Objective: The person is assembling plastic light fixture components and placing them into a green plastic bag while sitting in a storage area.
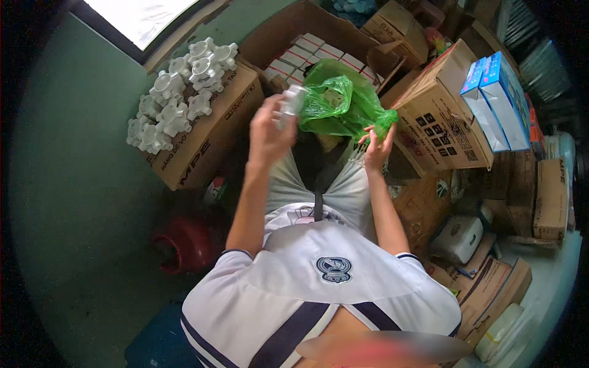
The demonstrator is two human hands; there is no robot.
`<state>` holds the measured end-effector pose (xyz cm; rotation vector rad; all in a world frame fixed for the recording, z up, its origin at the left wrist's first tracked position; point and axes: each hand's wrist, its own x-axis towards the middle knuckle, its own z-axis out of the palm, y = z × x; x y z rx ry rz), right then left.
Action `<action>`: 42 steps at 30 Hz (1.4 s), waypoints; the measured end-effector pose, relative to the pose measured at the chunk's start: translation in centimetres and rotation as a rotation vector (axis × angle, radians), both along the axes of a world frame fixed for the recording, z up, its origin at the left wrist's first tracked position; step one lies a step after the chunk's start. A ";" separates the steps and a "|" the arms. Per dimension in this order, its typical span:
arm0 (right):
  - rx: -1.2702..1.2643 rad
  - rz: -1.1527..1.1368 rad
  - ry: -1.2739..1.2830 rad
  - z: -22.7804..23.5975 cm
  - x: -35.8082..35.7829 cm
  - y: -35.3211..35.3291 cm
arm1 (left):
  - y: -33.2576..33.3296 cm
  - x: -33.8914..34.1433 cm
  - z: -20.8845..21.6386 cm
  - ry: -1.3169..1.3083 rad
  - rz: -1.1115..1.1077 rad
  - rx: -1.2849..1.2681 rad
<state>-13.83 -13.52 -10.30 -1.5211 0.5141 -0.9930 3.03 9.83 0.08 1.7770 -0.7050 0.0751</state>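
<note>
Raised in front of me, my left hand (272,136) is closed around a white plastic fitting (292,103), slightly smeared by motion. It is beside the left edge of a crinkled green plastic bag (366,105). My right hand (378,151) pinches the gathered right corner of that bag. Through the bag's opening some pale contents show, too unclear to name. On a cardboard box (211,132) to my left stand several white round plastic fittings (173,116) with short side spouts, grouped in rows and partly stacked.
Behind the bag, an open carton (270,37) holds rows of small white boxes (307,50). Right of it stands a large cardboard box (442,116) with blue-and-white packs (498,101) on top. A red rounded object (187,244) is at lower left; a grey-white case (458,238) lies at right.
</note>
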 end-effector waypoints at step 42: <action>0.128 0.155 -0.089 6.6 0.0 0.4 | 18.4 15.3 -2.7 -0.230 0.766 0.776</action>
